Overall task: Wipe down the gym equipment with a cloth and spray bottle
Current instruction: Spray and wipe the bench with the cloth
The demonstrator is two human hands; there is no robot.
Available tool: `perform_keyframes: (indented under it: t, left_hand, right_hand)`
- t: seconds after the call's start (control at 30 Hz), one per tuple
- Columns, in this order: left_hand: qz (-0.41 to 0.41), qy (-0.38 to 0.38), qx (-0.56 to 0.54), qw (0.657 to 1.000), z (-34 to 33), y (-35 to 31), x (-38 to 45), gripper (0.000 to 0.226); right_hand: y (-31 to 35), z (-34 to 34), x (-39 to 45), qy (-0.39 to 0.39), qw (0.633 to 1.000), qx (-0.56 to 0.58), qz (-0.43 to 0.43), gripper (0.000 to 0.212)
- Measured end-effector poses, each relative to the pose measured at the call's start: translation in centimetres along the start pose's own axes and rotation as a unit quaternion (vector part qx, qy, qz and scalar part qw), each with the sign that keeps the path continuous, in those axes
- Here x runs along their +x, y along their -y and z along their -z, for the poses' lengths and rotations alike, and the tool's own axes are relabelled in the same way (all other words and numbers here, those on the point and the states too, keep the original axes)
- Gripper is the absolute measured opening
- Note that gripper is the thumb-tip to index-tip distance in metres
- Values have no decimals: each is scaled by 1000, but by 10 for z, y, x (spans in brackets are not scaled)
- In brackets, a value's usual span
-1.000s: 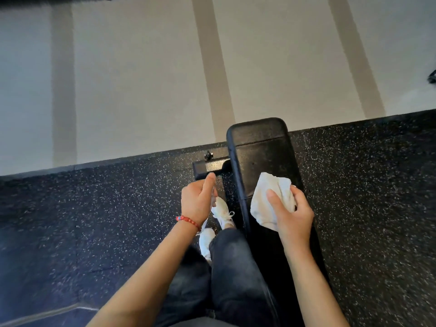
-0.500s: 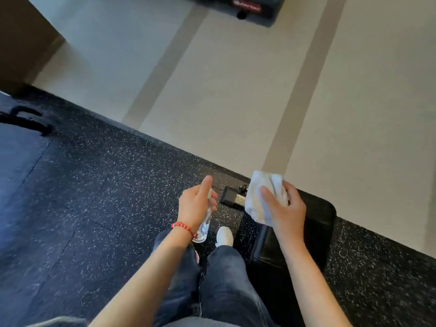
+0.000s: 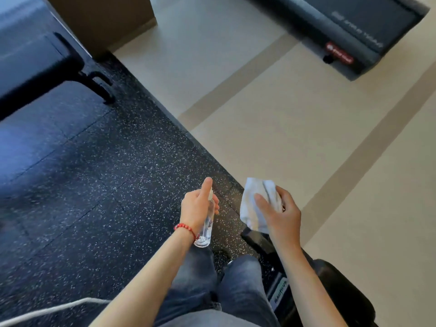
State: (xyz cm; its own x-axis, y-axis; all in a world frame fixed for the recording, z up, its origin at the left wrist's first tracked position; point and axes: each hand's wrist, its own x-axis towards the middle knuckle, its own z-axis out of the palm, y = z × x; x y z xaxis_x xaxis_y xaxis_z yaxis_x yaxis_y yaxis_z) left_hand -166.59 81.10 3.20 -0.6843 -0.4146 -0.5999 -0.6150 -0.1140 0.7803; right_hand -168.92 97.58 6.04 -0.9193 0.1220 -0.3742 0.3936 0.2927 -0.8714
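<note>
Currently both hands are raised over the speckled rubber floor [image 3: 99,175], neither touching equipment. The left hand [image 3: 197,206] grips the clear spray bottle [image 3: 207,226], forefinger up on the nozzle. The right hand [image 3: 282,217] pinches the white cloth [image 3: 253,204], which hangs loose, free of any surface. The black bench [image 3: 339,296] sits at lower right, partly under my right forearm, near the floor's edge where rubber meets pale flooring.

Risks, as I judge them: the nozzle points out over the floor, not at the bench, so a press now would wet the rubber and leave a slippery patch. The cloth's slack grip could let it drop.

Hard to read: the bench is cropped by the frame, its label is blurred, and the liquid level cannot be told. A second padded bench [image 3: 30,64] at upper left is smeared and cropped.
</note>
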Motion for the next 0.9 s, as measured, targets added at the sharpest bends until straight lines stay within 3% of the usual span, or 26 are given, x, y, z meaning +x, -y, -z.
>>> perform_keyframes:
  t: [0.27,0.43,0.9]
  left_hand:
    - [-19,-49,-15,998,82,-60,85,59]
    - [-4,-96,-42,995,127,-82,127,59]
    - [18,-236,-165,957,218,-169,267,60]
  right_hand:
    - [81,-117,54,54,998,-16,30,41]
    - [119,-177,86,106,992,-38,60,29]
    - [232,-349,214,266,951,-90,130,32]
